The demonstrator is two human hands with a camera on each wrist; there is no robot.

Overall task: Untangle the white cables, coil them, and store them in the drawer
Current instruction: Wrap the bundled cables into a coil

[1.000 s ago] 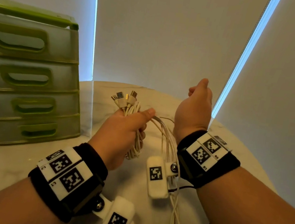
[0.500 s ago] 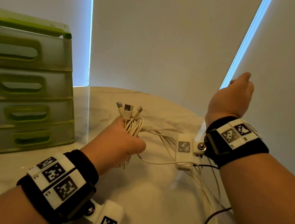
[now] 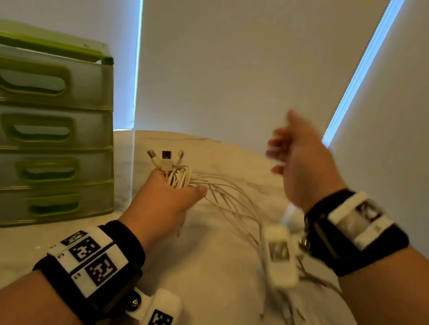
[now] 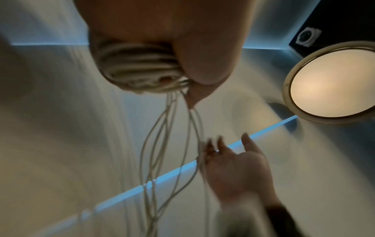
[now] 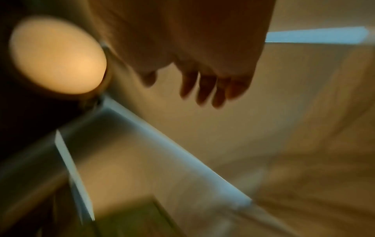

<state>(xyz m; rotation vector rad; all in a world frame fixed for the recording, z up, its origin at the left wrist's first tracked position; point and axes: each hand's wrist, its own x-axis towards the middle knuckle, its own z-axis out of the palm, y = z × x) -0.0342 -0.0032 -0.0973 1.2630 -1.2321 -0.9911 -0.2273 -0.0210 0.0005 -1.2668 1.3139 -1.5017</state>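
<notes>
Right hand has let go and spread its fingers since half a second ago, when it was a raised fist.

The right hand [image 3: 300,158] is blurred with motion, fingers splayed and holding nothing, beside the loose strands that trail away across the marble table [image 3: 208,258]; likely it is coming back for the next length to wind. The left hand [image 3: 166,199] stays clenched round the white cables [image 3: 178,175], plugs poking up above the fist, which keeps the finished loops from springing apart. The wrist view shows those loops stacked under the thumb, tails hanging free. The green drawer unit [image 3: 39,124] stands to the left with all drawers closed, so storing is not yet begun.
</notes>
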